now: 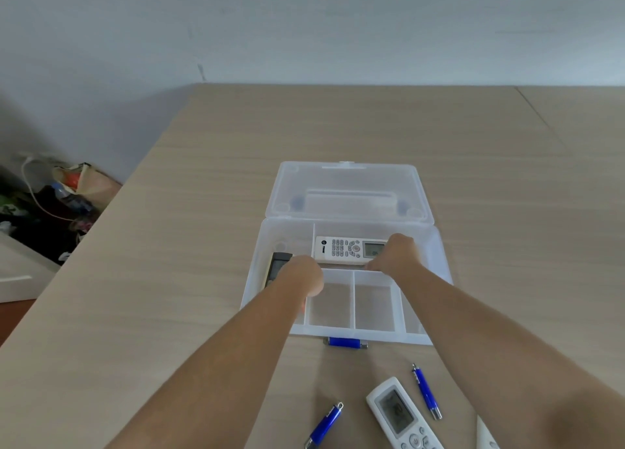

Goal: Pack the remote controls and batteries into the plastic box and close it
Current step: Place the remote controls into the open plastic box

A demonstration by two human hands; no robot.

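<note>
The clear plastic box (436,245) lies open with its lid (348,191) flat behind it. A white remote (341,249) lies in the rear compartment and a black remote (279,262) on the left, partly hidden under my left hand (302,276). A clear divided inner tray (353,299) sits in the front half. My left hand closes on its far left corner and my right hand (397,252) on its far right corner. In front of the box lie another white remote (400,414) and two blue cylinders (324,425) (426,391).
A blue latch (346,342) sticks out at the box's front edge. The tip of a further white remote (485,435) shows at the bottom right. The table's left edge (101,222) drops to a cluttered floor with bags (74,184). A wall stands behind.
</note>
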